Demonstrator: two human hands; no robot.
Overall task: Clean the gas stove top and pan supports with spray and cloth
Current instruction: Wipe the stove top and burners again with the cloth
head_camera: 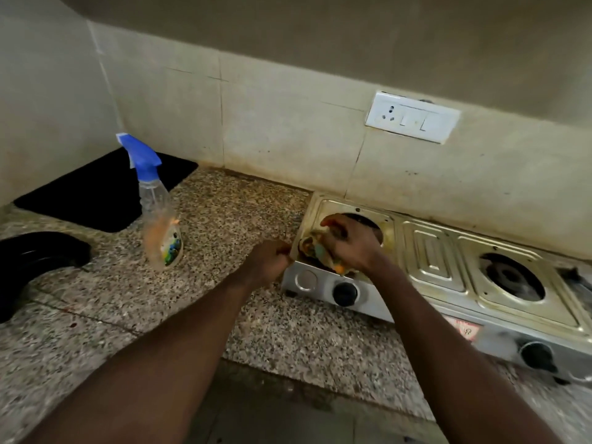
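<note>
**Cloth working the stove's left burner**

The spray bottle (160,216) is standing toward the surface's (256,331) left side. The left hand (270,256) is curling at the gas stove's (429,261) front-left corner; what its grip holds, I cannot tell. The right hand's (349,245) grip is holding the cloth (320,251) on the left burner.

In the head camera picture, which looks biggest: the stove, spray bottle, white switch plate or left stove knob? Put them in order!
1. Gas stove
2. Spray bottle
3. White switch plate, farther away on the wall, so true size is unsure
4. Left stove knob
</note>
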